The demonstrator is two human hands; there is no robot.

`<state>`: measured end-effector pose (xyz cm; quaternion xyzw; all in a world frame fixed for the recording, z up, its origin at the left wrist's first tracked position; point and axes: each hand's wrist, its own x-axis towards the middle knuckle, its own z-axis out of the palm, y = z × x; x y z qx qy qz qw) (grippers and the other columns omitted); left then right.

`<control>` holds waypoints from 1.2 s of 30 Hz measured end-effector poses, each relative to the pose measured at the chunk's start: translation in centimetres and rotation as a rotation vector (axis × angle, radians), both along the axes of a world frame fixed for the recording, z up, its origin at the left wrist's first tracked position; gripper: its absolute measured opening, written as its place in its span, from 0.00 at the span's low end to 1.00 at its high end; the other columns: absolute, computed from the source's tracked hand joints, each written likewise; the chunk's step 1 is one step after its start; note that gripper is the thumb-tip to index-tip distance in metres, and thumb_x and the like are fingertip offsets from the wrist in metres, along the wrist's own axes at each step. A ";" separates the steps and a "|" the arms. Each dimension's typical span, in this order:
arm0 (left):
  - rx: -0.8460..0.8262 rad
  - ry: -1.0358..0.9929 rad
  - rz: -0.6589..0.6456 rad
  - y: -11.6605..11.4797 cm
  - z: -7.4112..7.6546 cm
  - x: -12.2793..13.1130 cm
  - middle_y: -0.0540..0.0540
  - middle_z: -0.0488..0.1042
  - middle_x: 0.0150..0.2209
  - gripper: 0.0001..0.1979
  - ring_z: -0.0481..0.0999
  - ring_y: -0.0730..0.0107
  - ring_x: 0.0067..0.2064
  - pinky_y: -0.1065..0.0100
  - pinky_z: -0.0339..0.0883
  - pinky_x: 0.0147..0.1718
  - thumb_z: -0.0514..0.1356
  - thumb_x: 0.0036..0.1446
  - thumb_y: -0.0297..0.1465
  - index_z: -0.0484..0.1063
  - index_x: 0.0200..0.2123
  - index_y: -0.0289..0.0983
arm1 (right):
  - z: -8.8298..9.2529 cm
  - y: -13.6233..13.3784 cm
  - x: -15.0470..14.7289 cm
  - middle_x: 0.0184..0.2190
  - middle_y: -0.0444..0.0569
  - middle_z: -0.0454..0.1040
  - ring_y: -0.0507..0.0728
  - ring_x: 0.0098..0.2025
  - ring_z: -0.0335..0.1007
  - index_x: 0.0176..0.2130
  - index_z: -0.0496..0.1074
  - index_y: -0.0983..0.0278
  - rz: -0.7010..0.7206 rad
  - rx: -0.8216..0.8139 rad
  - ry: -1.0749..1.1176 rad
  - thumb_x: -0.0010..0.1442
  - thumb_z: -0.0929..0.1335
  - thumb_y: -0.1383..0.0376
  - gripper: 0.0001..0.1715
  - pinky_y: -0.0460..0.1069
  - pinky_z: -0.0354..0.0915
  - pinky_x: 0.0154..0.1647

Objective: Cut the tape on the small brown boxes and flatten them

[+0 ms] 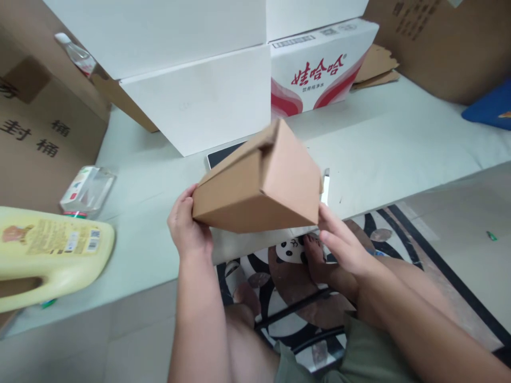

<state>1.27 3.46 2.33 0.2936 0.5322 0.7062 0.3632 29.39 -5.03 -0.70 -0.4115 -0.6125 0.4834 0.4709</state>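
A small brown cardboard box (227,197) is tilted in the air over the near edge of the table, with its flaps folded over. My left hand (189,223) grips its left end, the thumb side out of sight behind the box. At the lower right corner, the fingers of my right hand (339,234) press against the box's side; some fingertips are hidden. Behind the box, a flat dark-faced object with a pale rim (223,154) lies partly covered. A slim white tool with a metal tip (326,187) lies on the table just right of the box.
On the pale table cover (399,143) stand a large white box (199,101) and a white box with red lettering (319,74). To the left are a yellow jug (56,250), a clear bottle (90,189) and a large carton (43,127). A blue object (489,109) sits far right.
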 end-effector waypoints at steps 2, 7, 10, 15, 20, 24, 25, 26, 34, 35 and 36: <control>-0.112 -0.071 -0.123 -0.2 -0.1 0.9 0.49 0.82 0.37 0.07 0.80 0.67 0.40 0.70 0.72 0.37 0.66 0.52 0.36 0.81 0.33 0.41 | 0.6 -0.5 -0.2 0.75 0.48 0.59 0.64 0.77 0.51 0.72 0.58 0.48 -0.001 0.126 -0.098 0.68 0.63 0.42 0.39 0.65 0.52 0.77; -0.319 -0.143 -0.458 -0.9 -0.9 3.0 0.40 0.84 0.37 0.26 0.82 0.52 0.45 0.63 0.75 0.36 0.62 0.54 0.56 0.81 0.35 0.38 | 1.3 -0.9 -0.2 0.77 0.45 0.52 0.66 0.78 0.47 0.72 0.57 0.45 -0.097 0.336 -0.212 0.70 0.64 0.46 0.36 0.66 0.54 0.76; -0.389 -0.007 -0.620 -1.6 -1.1 3.2 0.38 0.84 0.41 0.36 0.80 0.46 0.53 0.57 0.75 0.47 0.56 0.57 0.64 0.81 0.40 0.37 | 1.1 -0.9 0.0 0.76 0.45 0.53 0.66 0.78 0.50 0.71 0.61 0.47 -0.185 0.424 -0.177 0.71 0.63 0.50 0.33 0.65 0.53 0.77; -0.510 0.284 -0.867 -2.1 -0.6 3.0 0.43 0.82 0.29 0.33 0.82 0.55 0.33 0.59 0.75 0.33 0.54 0.59 0.64 0.81 0.34 0.41 | 1.3 -0.8 0.4 0.74 0.45 0.59 0.66 0.75 0.55 0.68 0.66 0.48 -0.264 0.463 -0.156 0.71 0.63 0.53 0.29 0.65 0.58 0.75; -0.468 0.615 -0.866 -1.4 -1.1 3.0 0.43 0.79 0.25 0.30 0.78 0.59 0.26 0.58 0.74 0.29 0.58 0.59 0.60 0.79 0.27 0.39 | 1.7 -0.6 0.6 0.73 0.48 0.61 0.65 0.74 0.58 0.67 0.67 0.49 -0.284 0.383 -0.268 0.72 0.64 0.56 0.27 0.65 0.62 0.73; 0.100 0.576 -0.540 -1.2 -0.6 3.4 0.38 0.77 0.61 0.29 0.77 0.50 0.61 0.50 0.76 0.54 0.60 0.62 0.55 0.76 0.57 0.44 | 1.8 -0.5 0.3 0.75 0.50 0.56 0.65 0.76 0.55 0.70 0.62 0.49 -0.195 0.375 -0.386 0.71 0.65 0.58 0.31 0.64 0.62 0.72; 0.248 0.563 -0.584 -1.4 -0.3 3.7 0.41 0.73 0.65 0.26 0.71 0.51 0.67 0.49 0.72 0.60 0.59 0.64 0.53 0.76 0.58 0.46 | 1.8 -0.5 0.3 0.76 0.50 0.54 0.65 0.76 0.54 0.71 0.60 0.49 -0.168 0.379 -0.406 0.72 0.64 0.57 0.32 0.64 0.61 0.73; 0.357 0.572 -0.654 -1.6 0.1 3.9 0.43 0.70 0.68 0.23 0.67 0.52 0.70 0.49 0.68 0.65 0.58 0.66 0.51 0.77 0.57 0.47 | 1.9 -0.5 0.3 0.77 0.50 0.52 0.65 0.77 0.52 0.72 0.58 0.49 -0.141 0.383 -0.423 0.72 0.64 0.57 0.32 0.64 0.61 0.73; 0.420 0.636 -0.716 -2.3 0.4 4.7 0.42 0.71 0.66 0.16 0.70 0.50 0.68 0.44 0.65 0.67 0.57 0.69 0.42 0.81 0.49 0.43 | 2.7 0.4 1.3 0.51 0.57 0.77 0.64 0.53 0.76 0.55 0.75 0.60 -0.548 0.171 -0.655 0.69 0.63 0.58 0.21 0.58 0.73 0.50; 0.423 0.624 -0.707 -2.3 0.2 4.6 0.42 0.71 0.66 0.16 0.70 0.50 0.68 0.44 0.65 0.67 0.57 0.69 0.42 0.81 0.49 0.43 | 2.6 0.6 1.5 0.47 0.57 0.77 0.65 0.49 0.77 0.55 0.76 0.61 -0.573 0.090 -0.751 0.68 0.64 0.57 0.22 0.58 0.72 0.46; 0.429 0.610 -0.697 -2.2 0.0 4.5 0.42 0.72 0.66 0.16 0.70 0.51 0.68 0.45 0.65 0.67 0.57 0.68 0.42 0.81 0.49 0.44 | 2.5 0.9 1.6 0.45 0.57 0.77 0.66 0.47 0.77 0.57 0.75 0.61 -0.555 0.012 -0.854 0.66 0.64 0.57 0.24 0.58 0.71 0.44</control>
